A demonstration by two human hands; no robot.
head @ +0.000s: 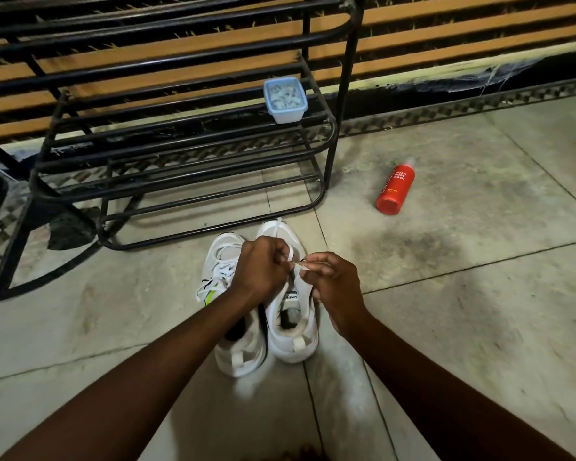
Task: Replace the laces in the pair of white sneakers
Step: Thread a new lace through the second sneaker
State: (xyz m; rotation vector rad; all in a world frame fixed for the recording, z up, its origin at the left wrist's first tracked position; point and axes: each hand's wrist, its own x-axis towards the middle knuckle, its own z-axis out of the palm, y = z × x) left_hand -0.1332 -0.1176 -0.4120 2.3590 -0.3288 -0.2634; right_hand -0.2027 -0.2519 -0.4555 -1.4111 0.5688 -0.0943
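Note:
Two white sneakers stand side by side on the tiled floor, heels toward me. The left sneaker (238, 344) has loose white laces bunched over its front. Above the right sneaker (293, 334), my left hand (260, 266) and my right hand (330, 281) meet over the tongue. Both pinch a flat white lace (290, 255) that runs forward over the shoe's toe. My hands hide the right sneaker's eyelets.
A black metal shoe rack (187, 154) stands just beyond the sneakers, with a small blue-lidded plastic box (285, 99) on one shelf. A red foam body wash bottle (395, 188) lies on the floor to the right. A striped wall runs behind.

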